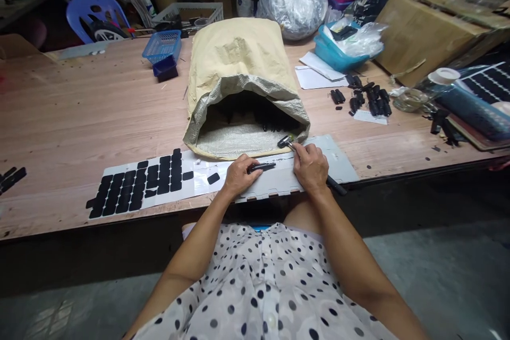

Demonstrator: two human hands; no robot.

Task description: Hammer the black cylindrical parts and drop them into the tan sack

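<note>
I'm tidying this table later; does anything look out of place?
A black pad lies tilted, apart from the pad rows at left, and a few dark scraps dot the table at right; they look stray.

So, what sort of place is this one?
Probably a small workshop: the right hand holds what looks like a hammer, loose black parts lie clustered on the table, and a large open sack rests there too.
</note>
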